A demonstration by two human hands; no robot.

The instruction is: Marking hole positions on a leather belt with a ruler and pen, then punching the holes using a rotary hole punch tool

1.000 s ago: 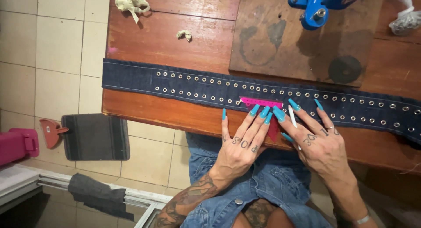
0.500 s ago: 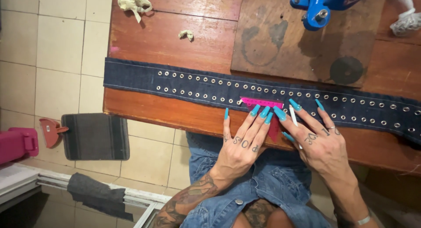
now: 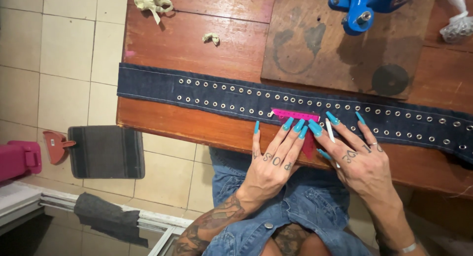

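A long dark denim strip [image 3: 207, 96] with two rows of metal eyelets lies across a wooden table [image 3: 187, 44]. A small pink ruler [image 3: 294, 114] lies on the strip. My left hand [image 3: 272, 160] presses its fingertips, with long teal nails, on the ruler's near edge. My right hand [image 3: 358, 160] rests beside it on the strip and holds a thin white marking pencil [image 3: 330, 131] between its fingers, tip pointing at the ruler's right end.
A blue metal press [image 3: 362, 7] stands on a worn wooden board [image 3: 320, 49] at the back. Crumpled scraps [image 3: 152, 0] lie at the far left of the table. On the tiled floor are a grey mat [image 3: 106, 151] and a pink box [image 3: 17, 160].
Both hands have stayed on the ruler and the strip; only the view has shifted slightly.
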